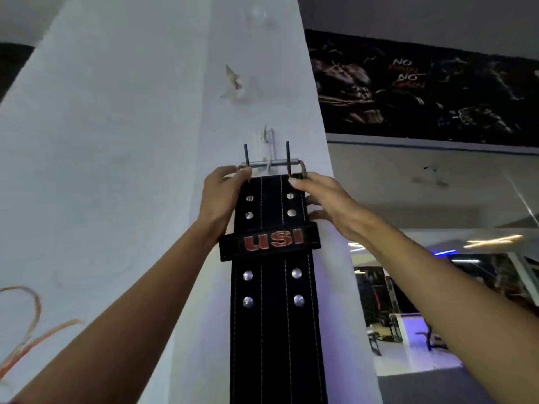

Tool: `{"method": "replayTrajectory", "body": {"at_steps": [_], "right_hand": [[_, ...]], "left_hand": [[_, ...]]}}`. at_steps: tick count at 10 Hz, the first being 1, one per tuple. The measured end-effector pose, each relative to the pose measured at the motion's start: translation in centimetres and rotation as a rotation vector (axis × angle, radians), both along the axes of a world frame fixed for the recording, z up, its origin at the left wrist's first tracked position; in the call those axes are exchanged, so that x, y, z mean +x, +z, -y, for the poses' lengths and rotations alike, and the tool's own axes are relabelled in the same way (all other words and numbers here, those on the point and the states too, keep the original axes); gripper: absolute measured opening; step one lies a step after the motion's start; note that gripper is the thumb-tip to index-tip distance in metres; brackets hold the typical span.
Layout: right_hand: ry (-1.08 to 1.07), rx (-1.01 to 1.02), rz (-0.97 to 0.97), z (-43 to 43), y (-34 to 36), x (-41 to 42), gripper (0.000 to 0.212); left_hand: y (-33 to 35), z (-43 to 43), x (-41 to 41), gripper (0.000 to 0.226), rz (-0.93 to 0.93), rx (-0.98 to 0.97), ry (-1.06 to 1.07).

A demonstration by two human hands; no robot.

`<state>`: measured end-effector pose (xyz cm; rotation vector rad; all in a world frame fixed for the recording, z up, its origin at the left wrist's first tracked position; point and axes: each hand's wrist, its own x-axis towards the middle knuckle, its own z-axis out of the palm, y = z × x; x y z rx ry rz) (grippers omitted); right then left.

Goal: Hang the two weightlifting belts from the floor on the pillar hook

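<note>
Both hands' fingers (243, 173) curled on belt (274, 301) top, buckle (271, 166) at hook (267, 141)

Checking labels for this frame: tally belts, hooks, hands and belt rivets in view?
Weightlifting belt: 1, black, hanging down the pillar
Pillar hook: 1
Hands: 2, left hand and right hand, both at the buckle
Round metal rivets: 8
Total: 12
The second belt is not in view.

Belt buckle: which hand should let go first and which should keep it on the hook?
Probably the left hand keeps holding: it grips the buckle bar right beside the hook. The right hand sits lower, on the belt edge.
</note>
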<state>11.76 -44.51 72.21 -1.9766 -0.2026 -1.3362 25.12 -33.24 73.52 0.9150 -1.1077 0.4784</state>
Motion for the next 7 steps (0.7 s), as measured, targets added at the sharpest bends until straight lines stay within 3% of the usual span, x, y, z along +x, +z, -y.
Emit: {"method": "replayTrajectory", "body": {"at_steps": [1, 3, 5, 6, 7], "right_hand": [[-0.173, 0.111, 0.111, -0.1, 1.6, 0.7, 0.041], [-0.361, 0.237, 0.175, -0.5, 3.7, 2.3, 0.032], [-0.362, 0.095, 0.082, -1.2, 0.2, 1.5, 0.043], [-0.286, 0.081, 0.05, -0.9, -2.5, 0.6, 0.056], [-0.424, 0.017, 0.162, -1.8, -5.5, -0.7, 0.057]], "left_hand": [[1.0, -0.2, -0.4, 0.032, -0.1, 0.018, 0.013], [2.8, -0.4, -1.4, 0.028, -0.205, 0.181, 0.048], [-0.6, -1.1, -0.8, 0.05, -0.054, 0.092, 0.319], [-3.9, -2.0, -1.3, 0.047, -0.008, 0.039, 0.276], [-7.4, -3.0, -2.1, 0.046, 0.001, -0.003, 0.411]]}}
